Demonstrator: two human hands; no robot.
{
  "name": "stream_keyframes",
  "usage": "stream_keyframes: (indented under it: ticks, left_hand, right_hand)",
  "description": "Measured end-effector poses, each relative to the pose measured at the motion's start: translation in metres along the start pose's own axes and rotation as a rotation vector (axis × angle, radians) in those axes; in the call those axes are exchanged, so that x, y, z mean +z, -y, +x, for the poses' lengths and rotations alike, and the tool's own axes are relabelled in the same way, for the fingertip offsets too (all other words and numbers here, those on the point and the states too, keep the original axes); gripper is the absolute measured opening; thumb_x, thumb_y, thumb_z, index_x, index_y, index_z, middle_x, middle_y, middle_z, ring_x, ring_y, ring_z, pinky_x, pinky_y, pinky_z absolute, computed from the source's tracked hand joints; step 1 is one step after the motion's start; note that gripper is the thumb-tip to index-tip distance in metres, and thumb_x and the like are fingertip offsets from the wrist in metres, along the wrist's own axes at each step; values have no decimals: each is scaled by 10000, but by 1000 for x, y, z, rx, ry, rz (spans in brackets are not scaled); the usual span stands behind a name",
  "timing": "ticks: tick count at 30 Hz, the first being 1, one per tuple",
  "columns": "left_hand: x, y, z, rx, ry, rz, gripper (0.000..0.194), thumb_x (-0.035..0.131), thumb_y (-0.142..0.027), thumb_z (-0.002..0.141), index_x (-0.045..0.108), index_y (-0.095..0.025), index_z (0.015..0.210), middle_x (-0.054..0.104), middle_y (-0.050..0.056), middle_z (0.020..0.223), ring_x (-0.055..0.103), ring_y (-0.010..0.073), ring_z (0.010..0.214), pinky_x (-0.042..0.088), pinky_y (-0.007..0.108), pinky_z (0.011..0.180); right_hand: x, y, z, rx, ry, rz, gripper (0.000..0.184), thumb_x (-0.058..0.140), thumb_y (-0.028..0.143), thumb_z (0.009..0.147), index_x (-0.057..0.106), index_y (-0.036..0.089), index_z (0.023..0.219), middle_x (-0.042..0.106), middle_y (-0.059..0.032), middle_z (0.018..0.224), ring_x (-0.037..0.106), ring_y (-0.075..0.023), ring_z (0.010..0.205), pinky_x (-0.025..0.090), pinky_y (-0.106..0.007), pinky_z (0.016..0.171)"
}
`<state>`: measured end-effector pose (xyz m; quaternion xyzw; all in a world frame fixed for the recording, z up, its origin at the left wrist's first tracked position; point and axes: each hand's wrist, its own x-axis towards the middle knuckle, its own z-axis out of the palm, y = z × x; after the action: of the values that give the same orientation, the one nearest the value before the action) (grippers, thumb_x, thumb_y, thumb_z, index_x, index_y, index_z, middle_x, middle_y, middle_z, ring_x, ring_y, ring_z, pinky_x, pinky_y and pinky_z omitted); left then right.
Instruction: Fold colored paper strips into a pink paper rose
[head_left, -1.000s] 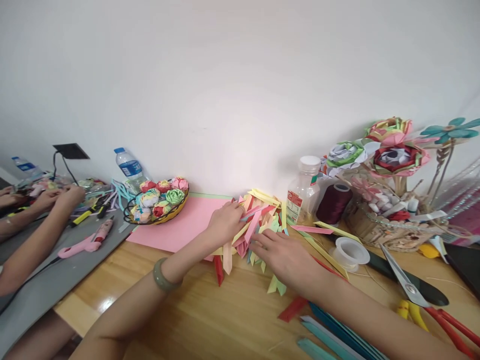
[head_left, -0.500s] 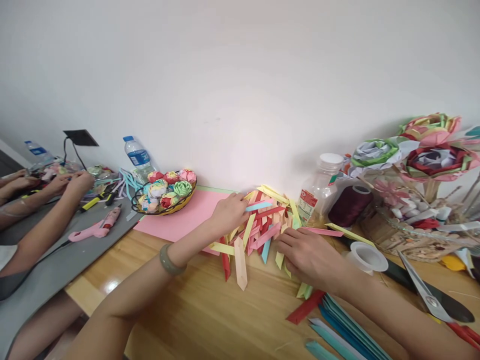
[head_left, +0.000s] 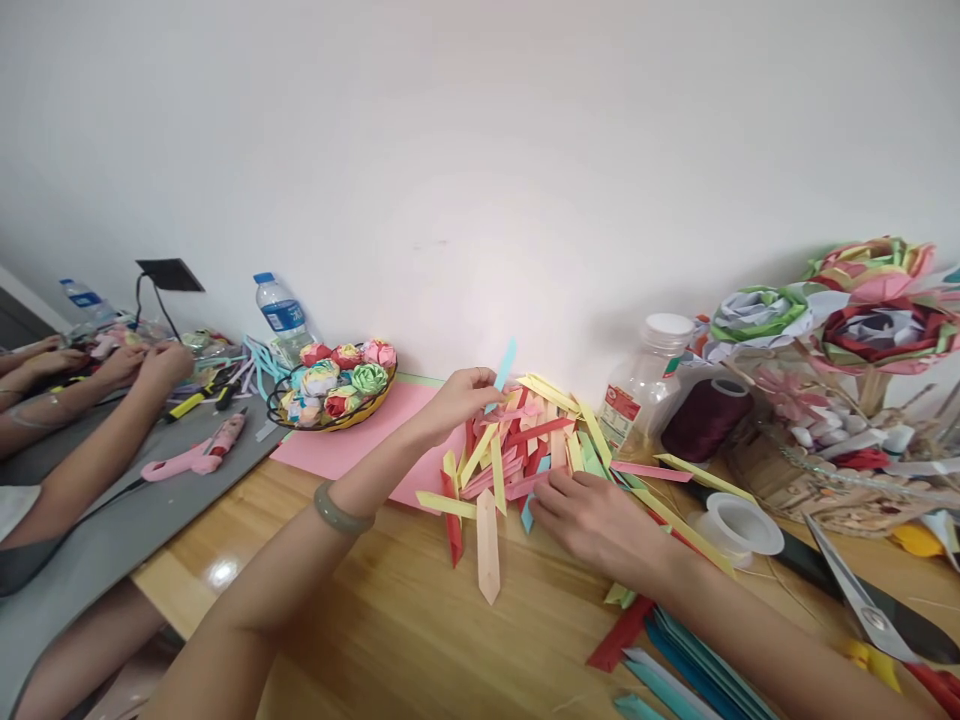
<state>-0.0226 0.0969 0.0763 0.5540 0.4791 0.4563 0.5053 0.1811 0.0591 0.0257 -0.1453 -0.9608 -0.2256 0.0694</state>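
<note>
My left hand is raised above the far side of a loose heap of folded paper strips. Between its thumb and fingers it pinches a light blue paper strip, which points up. My right hand lies at the near right side of the heap with its fingers bent down. Its fingertips close on another blue paper strip, partly covered by the hand and the heap. The heap mixes red, pink, yellow, green and peach strips, and one peach strip sticks out toward me.
Pink paper lies under a basket of paper flowers. To the right are a clear jar, a thread spool, a tape roll, scissors and stacked blue strips. A glue gun lies near co-workers' hands at left.
My left hand has lifted the light blue strip from the heap and turned it upward. My right hand has moved left over the heap to the other blue strip.
</note>
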Motion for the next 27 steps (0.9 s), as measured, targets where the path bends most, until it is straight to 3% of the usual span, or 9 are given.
stream_keyframes:
  ticks: [4,7,9,12,15,18,23,25,27]
  left_hand:
    - [6,0,4,-96,55,-277,133,482,-55,628,524,-130,729,539,0,640,529,89,573,422,225,577]
    - [13,0,5,-153,80,-438,146,457,-65,652,511,-141,764,496,-18,631,474,55,497,399,182,493]
    - [18,1,6,-176,90,-500,50,446,-137,710,495,-143,720,455,-25,610,407,40,441,360,167,429]
    - [27,3,7,-164,86,-580,194,446,-289,790,471,-145,662,409,-31,587,392,39,445,358,157,424]
    - [36,7,5,-104,55,-629,267,487,-385,794,478,-148,671,400,-36,594,443,49,506,402,162,490]
    - [44,9,1,-41,31,-661,269,503,-413,788,503,-150,727,373,-47,582,428,52,511,400,165,496]
    - [58,9,-4,-53,16,-896,106,456,-233,836,530,-158,820,447,-30,646,476,53,563,440,184,569]
    - [64,11,-6,-84,29,-982,113,437,-192,839,542,-156,821,503,-10,711,524,65,636,471,222,667]
    - [70,12,-9,-115,88,-1043,148,420,-208,847,553,-153,813,541,7,761,550,82,691,476,251,729]
  right_hand:
    - [6,5,0,-88,-50,43,143,453,95,824,565,143,898,564,-34,809,516,-179,715,385,-311,570]
    - [7,8,2,-96,-66,52,142,443,77,818,558,151,778,554,-25,757,506,-169,669,366,-302,527]
    - [3,8,2,-100,-98,54,166,428,73,824,551,152,745,553,-25,718,505,-164,634,357,-296,505]
    - [-10,4,-4,-72,-168,102,185,392,82,850,565,139,819,576,-34,699,528,-162,616,376,-287,505]
    - [-28,-5,-17,41,-246,228,211,357,103,872,563,141,894,622,-62,769,580,-159,701,431,-272,570]
    - [-45,-13,-30,284,-427,343,140,423,167,861,558,183,895,648,-43,788,602,-140,699,461,-249,597]
    - [-62,-16,-30,724,-730,473,34,546,227,802,559,215,774,594,19,624,523,-104,498,437,-214,472]
    - [-61,-15,-24,772,-781,465,34,543,191,798,564,218,792,601,13,651,531,-109,517,445,-222,485]
    - [-56,-14,-20,708,-776,421,97,529,142,797,560,216,850,626,-8,716,575,-126,593,471,-235,535]
